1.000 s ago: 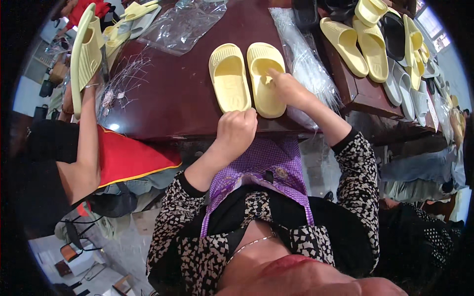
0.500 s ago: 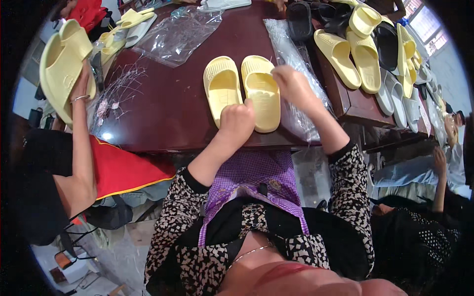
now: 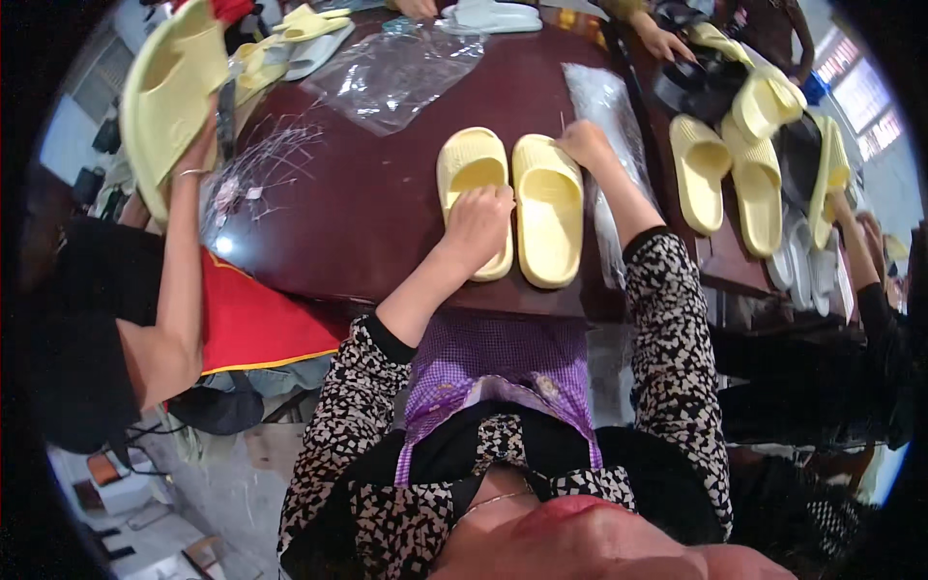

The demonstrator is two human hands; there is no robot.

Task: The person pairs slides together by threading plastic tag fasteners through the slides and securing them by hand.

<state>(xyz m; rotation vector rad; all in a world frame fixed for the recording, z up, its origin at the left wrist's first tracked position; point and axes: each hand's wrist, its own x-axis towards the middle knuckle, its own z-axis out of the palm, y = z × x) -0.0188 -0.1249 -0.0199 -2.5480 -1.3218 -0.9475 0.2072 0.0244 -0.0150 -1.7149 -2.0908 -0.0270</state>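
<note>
A pair of pale yellow slide slippers lies side by side on the dark red table. My left hand is closed over the left slipper and covers part of its opening; what its fingers hold, if anything, is hidden. At the upper right edge of the right slipper, my right hand is closed in a pinch. A thin pale strand stands up by its fingertips.
A clear plastic bag lies at the back. Loose clear strands lie at left, and a plastic-wrapped bundle at right. More yellow slippers crowd the right. At left, another person's hand holds yellow slippers.
The view has shifted, so the table and slippers sit lower and further right. My left hand has moved over the left slipper. At back right, another person's hand has come to the black slippers.
</note>
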